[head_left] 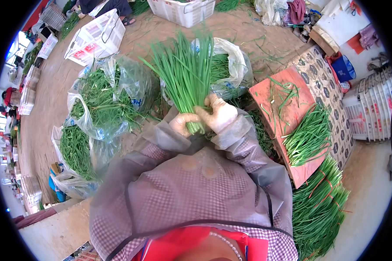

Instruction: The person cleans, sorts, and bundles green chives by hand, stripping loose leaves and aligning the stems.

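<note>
A thick bunch of garlic chives (180, 74) stands upright in front of my chest, its leaf tips pointing away and its pale cut ends toward me. My left hand (184, 123) is closed round the lower stems from the left. On the other side, my right hand (218, 114) grips the stems with thumb and curled fingers. Both hands look covered by thin pale gloves. To the right, a loose pile of chives (308, 135) lies on a reddish board (265, 93). Tied chive bundles (320, 209) are heaped below that board.
Plastic bags (85, 117) stuffed with greens stand to the left, and another open bag (237, 65) sits behind the bunch. White crates (98, 37) stand farther out. Stacked white baskets (370, 108) are at far right. A person's dark-clothed leg (117, 6) shows at the top.
</note>
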